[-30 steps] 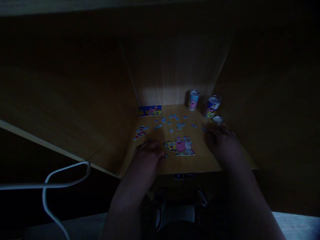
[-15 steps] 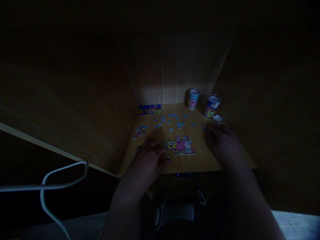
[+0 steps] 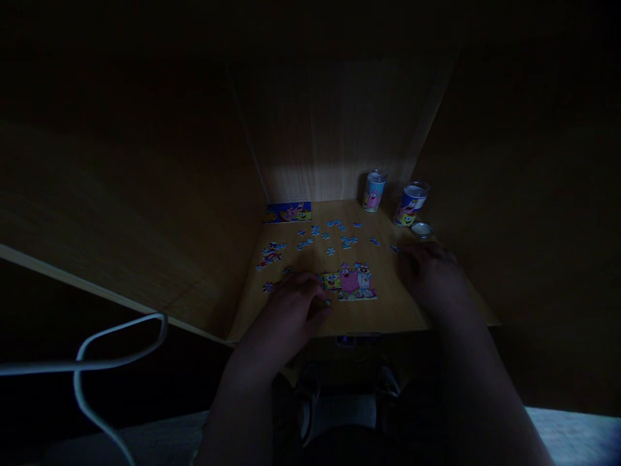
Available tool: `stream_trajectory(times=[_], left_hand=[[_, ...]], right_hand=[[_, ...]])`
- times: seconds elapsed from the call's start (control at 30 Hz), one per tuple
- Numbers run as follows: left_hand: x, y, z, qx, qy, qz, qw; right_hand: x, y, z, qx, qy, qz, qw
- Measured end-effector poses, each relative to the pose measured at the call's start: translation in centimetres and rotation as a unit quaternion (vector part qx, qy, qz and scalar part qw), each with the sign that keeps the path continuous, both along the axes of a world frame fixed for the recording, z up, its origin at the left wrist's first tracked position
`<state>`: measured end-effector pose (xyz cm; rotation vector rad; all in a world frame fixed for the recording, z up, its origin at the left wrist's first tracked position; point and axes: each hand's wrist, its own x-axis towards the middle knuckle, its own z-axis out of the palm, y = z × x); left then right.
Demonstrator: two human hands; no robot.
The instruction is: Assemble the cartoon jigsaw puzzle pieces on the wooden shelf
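My left hand (image 3: 298,301) is at the lower left of the partly joined jigsaw puzzle (image 3: 356,283), its thumb and forefinger closed on a small puzzle piece (image 3: 328,303) beside the puzzle's left end. The joined part shows yellow, pink and white cartoon figures. Beneath and beside that hand lie loose pieces (image 3: 268,287), partly covered by it. My right hand (image 3: 431,268) rests at the right side of the wooden board, fingers loosely curled and apart. One loose piece (image 3: 395,248) lies by its fingertips; the dim light blurs whether they touch it.
Several loose puzzle pieces (image 3: 326,236) are scattered behind the joined part, with a small cluster (image 3: 270,254) at the left. A picture strip (image 3: 288,212) lies at the back left. Two cartoon-printed cans (image 3: 373,192) and a round lid (image 3: 422,230) stand back right. A white cable (image 3: 121,323) hangs left.
My left hand has shifted slightly with the small puzzle piece, which is turned and less visible now. More loose pieces show left of that hand. My right hand keeps its place.
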<state>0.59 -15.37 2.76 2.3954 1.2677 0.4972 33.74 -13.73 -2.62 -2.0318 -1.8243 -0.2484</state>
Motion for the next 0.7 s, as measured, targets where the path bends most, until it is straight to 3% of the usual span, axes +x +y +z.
stream_trajectory(times=[0.27, 0.43, 0.7], left_hand=[[0.24, 0.26, -0.28, 0.019, -0.012, 0.002, 1.0], [0.25, 0.42, -0.13, 0.014, 0.001, 0.045, 0.999], [0.19, 0.57, -0.65, 0.021, -0.008, 0.023, 0.999]], right_hand=[[-0.05, 0.03, 0.09, -0.01, 0.005, -0.006, 1.0], [0.04, 0.02, -0.05, 0.002, 0.008, 0.001, 1.0], [0.03, 0.02, -0.12, 0.021, 0.001, 0.007, 1.0]])
